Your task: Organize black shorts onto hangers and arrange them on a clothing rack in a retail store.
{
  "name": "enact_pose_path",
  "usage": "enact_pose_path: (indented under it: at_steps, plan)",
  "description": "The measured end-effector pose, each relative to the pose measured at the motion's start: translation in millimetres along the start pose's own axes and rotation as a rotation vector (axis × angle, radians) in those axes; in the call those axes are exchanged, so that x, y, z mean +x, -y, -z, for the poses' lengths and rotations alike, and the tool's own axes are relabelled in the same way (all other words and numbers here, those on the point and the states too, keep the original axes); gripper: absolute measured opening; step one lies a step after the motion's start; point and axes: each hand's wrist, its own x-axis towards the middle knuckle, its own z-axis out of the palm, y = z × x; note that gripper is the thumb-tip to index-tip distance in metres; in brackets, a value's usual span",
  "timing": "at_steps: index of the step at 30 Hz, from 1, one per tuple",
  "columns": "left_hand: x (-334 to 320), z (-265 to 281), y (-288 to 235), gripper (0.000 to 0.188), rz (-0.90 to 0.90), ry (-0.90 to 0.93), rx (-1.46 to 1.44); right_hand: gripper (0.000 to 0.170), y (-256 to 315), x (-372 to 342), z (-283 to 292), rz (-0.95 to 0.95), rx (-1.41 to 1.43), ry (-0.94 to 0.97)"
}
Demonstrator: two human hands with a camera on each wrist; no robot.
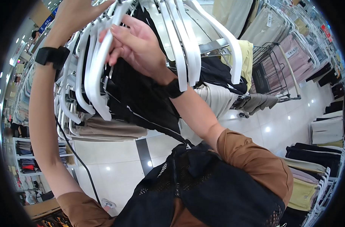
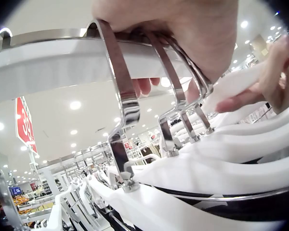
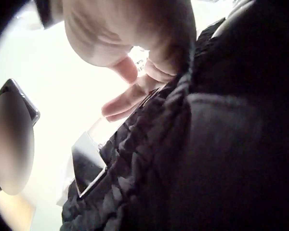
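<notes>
My left hand point(image 1: 76, 17) is up at the rail, at the top left of the head view. In the left wrist view it lies over the white rail point(image 2: 53, 60) and grips flat metal hanger hooks point(image 2: 171, 74), fingertips showing below the rail. Lower and to the right, my right hand point(image 1: 140, 43) pinches a white hanger point(image 1: 98, 72), thumb in front and fingers behind. Black trousers point(image 1: 134, 98) hang beside this hand. Their gathered waistband point(image 3: 130, 163) and a metal clip point(image 3: 89, 163) run close below its fingers in the right wrist view.
More white hangers point(image 1: 185, 45) hang right of my hands. Beyond them stands a wire cart point(image 1: 286, 72) near pale garments point(image 1: 269, 30). Folded brown garments point(image 1: 112, 128) hang lower left. A black cable point(image 1: 79, 159) runs down by my left arm. Racks of clothes point(image 1: 305, 193) line the right.
</notes>
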Motion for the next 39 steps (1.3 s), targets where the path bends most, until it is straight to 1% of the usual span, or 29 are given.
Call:
enact_pose_path:
  at_steps: [1,4,5,6,8,9,10,12,13,17,18,20,22,23,24,26,27,28,30,32,34,35,36,38,39]
  plan:
    - [3.2,6.1,-2.2,0.032,0.029,0.048,-0.12,0.032,1.2,6.6,0.7,0.0,-0.028,-0.007]
    - [2.4,6.3,-10.8,0.031,0.058,0.008,-0.167,0.028,1.4,22.6,3.7,0.012,-0.009,-0.062]
    - [-0.2,7.6,-15.9,0.03,0.03,-0.034,-0.101,0.027,2.6,25.8,3.7,-0.015,0.005,-0.076]
    - [0.9,1.7,-9.9,0.03,0.023,-0.032,-0.113,0.024,0.5,28.2,7.3,-0.029,0.025,-0.055]
    - [2.2,-13.6,13.6,0.033,-0.084,-0.08,-0.076,0.025,-0.1,25.9,9.6,-0.035,0.042,-0.084]
    - [1.0,-11.8,13.1,0.027,-0.151,-0.116,-0.031,0.027,-0.1,23.6,13.3,-0.049,0.062,-0.097]
    - [1.3,-14.4,15.4,0.027,-0.157,-0.115,-0.041,0.027,-0.7,20.2,16.5,-0.045,0.057,-0.106]
    - [0.3,-18.6,22.2,0.051,0.009,0.087,0.027,0.027,-1.8,12.2,20.9,-0.06,0.024,-0.184]
    - [0.3,-18.8,25.5,0.06,-0.021,0.087,-0.01,0.027,-1.9,7.3,22.3,-0.089,0.03,-0.213]
    - [-2.0,-21.5,28.5,0.06,-0.042,0.065,-0.017,0.026,1.6,-7.9,24.4,-0.099,0.004,-0.224]
    - [-2.2,-22.1,28.2,0.06,-0.045,0.064,-0.023,0.026,5.5,-9.1,24.0,-0.104,-0.031,-0.222]
    - [-2.3,-22.4,27.5,0.06,0.021,0.096,0.004,0.026,11.3,-10.8,22.1,-0.108,-0.065,-0.226]
    - [-1.5,-22.6,28.1,0.061,0.024,0.131,0.001,0.026,16.3,-12.3,19.6,-0.128,-0.111,-0.256]
    - [-1.8,-23.4,29.1,0.061,0.012,0.116,0.005,0.026,18.1,-13.3,20.3,-0.159,-0.187,-0.278]
    - [-2.2,-24.4,31.1,0.062,0.001,0.101,0.01,0.026,20.4,-14.3,18.7,-0.159,-0.184,-0.281]
    - [-2.5,-32.6,44.3,0.062,-0.036,0.076,-0.012,0.032,24.0,-19.5,12.8,-0.101,-0.382,-0.347]
    - [-1.7,-36.2,49.1,0.062,-0.072,0.046,-0.036,0.042,10.7,-21.6,10.0,-0.062,-0.54,-0.565]
    - [-1.1,-37.2,49.9,0.062,-0.077,0.047,-0.039,0.049,8.5,-30.8,11.4,0.021,-0.598,-0.492]
    - [-1.8,-37.5,51.9,0.065,-0.005,0.088,0.006,0.047,-3.8,-60.7,1.4,0.077,-0.745,-0.55]
    - [-1.2,-42.0,62.2,0.064,-0.04,0.059,0.005,0.054,0.2,-95.0,-11.5,0.169,-1.05,-0.373]
    - [-1.9,-41.1,64.2,0.065,0.013,0.106,0.102,0.058,1.6,-135.7,-12.8,0.317,-1.255,-0.214]
    - [-2.5,-35.0,53.6,0.064,0.018,0.11,0.121,0.058,2.7,-159.5,-8.1,0.271,-1.242,-0.133]
    - [-5.4,-33.5,55.8,0.064,0.013,0.108,0.117,0.058,6.6,-183.7,2.9,0.225,-1.229,-0.054]
    - [-12.5,-35.0,65.6,0.061,0.012,0.168,0.006,0.049,26.4,-227.6,37.8,0.068,-1.328,-0.008]
    - [-15.9,-26.0,47.0,0.06,-0.002,0.156,-0.033,0.042,39.0,-250.2,64.2,0.006,-1.415,-0.046]
